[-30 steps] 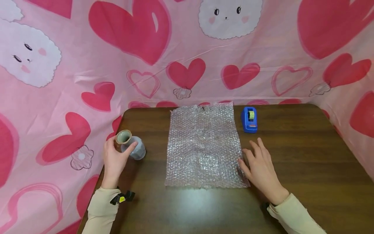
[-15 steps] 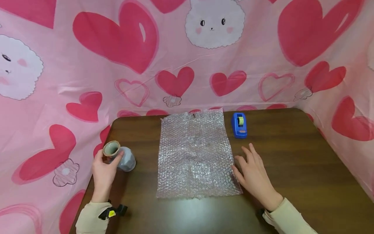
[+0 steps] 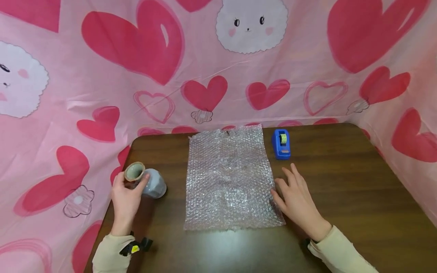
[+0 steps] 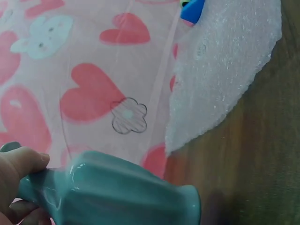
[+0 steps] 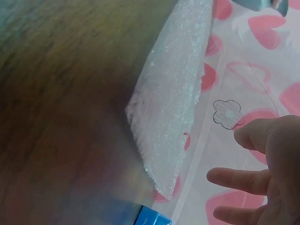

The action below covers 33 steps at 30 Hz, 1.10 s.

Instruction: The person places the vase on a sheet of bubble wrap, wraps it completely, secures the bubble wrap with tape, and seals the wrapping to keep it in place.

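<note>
Gripping a glazed blue-grey vase (image 3: 154, 185) by its neck was the person's left hand (image 3: 126, 197), thumb on the near side and fingers curled round behind. Vase: faceted body, flared mouth with a brown rim; tilted, its mouth towards the person's left and its base towards the middle. Location: left side of the dark wood-grain worktop (image 3: 345, 182), well apart from the wrap; whether the base touched the surface could not be told.

Bubble wrap (image 3: 230, 182): one clear sheet, roughly rectangular, laid out flat in the middle of the worktop, far edge at the back, near edge a little uneven.

Right hand (image 3: 300, 203): fingers spread apart and slightly bent, nothing held; positioned at the right edge of the sheet, the thumb tip nearest to it. Contact between thumb and sheet could not be told.

Tape dispenser (image 3: 281, 148): blue, fitted with a yellowish roll of tape (image 3: 283, 138); stood just beside the sheet's far right corner, beyond the right hand.

Sleeves (image 3: 341, 250): pale cream, on both arms. Backdrop (image 3: 205, 57): pink fabric, printed with hearts, flowers and white fluffy faces, hung behind the worktop and at both sides.
</note>
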Available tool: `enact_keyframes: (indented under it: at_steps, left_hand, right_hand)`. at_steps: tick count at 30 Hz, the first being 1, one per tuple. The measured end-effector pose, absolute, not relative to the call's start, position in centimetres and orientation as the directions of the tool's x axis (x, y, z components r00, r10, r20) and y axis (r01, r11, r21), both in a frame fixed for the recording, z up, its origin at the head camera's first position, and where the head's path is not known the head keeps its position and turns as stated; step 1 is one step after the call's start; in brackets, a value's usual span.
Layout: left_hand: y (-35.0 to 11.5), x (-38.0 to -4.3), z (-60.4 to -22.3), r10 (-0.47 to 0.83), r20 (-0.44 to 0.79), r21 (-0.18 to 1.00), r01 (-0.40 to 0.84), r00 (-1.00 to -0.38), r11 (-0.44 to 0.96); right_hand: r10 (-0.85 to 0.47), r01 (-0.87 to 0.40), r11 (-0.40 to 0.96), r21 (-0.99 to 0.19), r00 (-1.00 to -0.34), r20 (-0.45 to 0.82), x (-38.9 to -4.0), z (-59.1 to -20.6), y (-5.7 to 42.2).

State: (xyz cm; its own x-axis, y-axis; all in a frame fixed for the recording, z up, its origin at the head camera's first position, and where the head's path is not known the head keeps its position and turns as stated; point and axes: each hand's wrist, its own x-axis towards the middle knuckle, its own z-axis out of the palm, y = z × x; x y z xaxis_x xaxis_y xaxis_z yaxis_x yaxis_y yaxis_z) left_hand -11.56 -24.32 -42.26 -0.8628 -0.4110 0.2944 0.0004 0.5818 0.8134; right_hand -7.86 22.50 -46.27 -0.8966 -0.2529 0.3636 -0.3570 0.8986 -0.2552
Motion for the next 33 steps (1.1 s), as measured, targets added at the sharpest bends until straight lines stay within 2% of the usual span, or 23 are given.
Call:
enact_keyframes:
  at_steps: [6,14,33]
  left_hand:
    - [-22.8,-11.4,-41.0,-0.324,0.342,0.793,0.086,-0.882,0.604]
    - [-20.9,-11.2,-40.6,-0.242,0.413,0.775,0.199,-0.878,0.599]
    - [-14.3,-10.4,-40.2,0.006,0.375,0.825,0.337,-0.927,0.454]
  right_hand:
    - [-0.278,-0.367,0.896,-0.248,-0.902,0.332,-8.2,-45.9,22.4]
    - [-0.302,-0.380,0.894,-0.237,-0.902,0.309,-8.5,-45.7,21.9]
    - [-0.352,-0.418,0.867,-0.271,-0.899,0.261,-8.1,-45.2,19.6]
